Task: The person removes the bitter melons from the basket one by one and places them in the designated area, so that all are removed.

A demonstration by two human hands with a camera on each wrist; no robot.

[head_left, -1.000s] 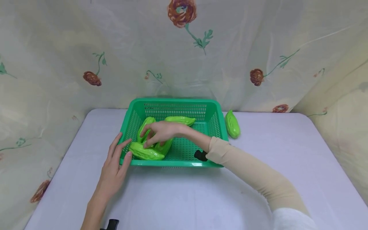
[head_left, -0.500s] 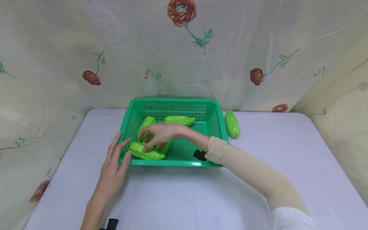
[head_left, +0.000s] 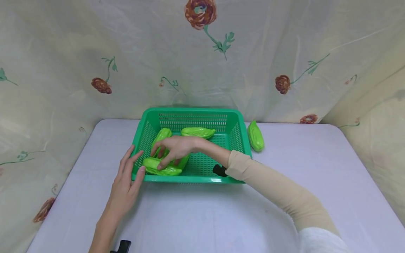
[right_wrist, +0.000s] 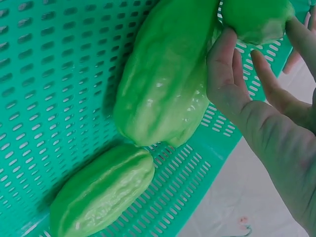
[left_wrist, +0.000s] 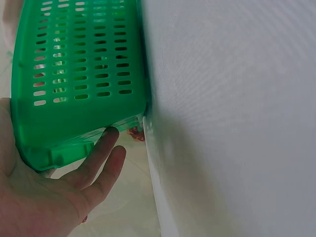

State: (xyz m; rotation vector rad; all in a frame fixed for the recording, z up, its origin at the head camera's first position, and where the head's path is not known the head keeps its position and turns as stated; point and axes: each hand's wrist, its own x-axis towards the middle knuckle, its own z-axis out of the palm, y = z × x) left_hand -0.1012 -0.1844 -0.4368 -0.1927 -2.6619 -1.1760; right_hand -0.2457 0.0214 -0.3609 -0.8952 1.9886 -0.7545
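The right hand (head_left: 175, 147) has dipped slightly, grip half-curled round a gourd (right_wrist: 259, 22), left hand (head_left: 124, 185) relaxed against the basket (head_left: 196, 179).

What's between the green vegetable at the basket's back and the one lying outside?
Bare basket floor, then the basket's right wall; the head view shows it.

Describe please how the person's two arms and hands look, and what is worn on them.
The left hand and right hand wear no gloves. A plain beige sleeve, slightly wrinkled, covers much of the right arm, with white fabric beyond it. The left forearm is bare as far as it shows. Small black pieces show near both wrists: a right one and a left one.
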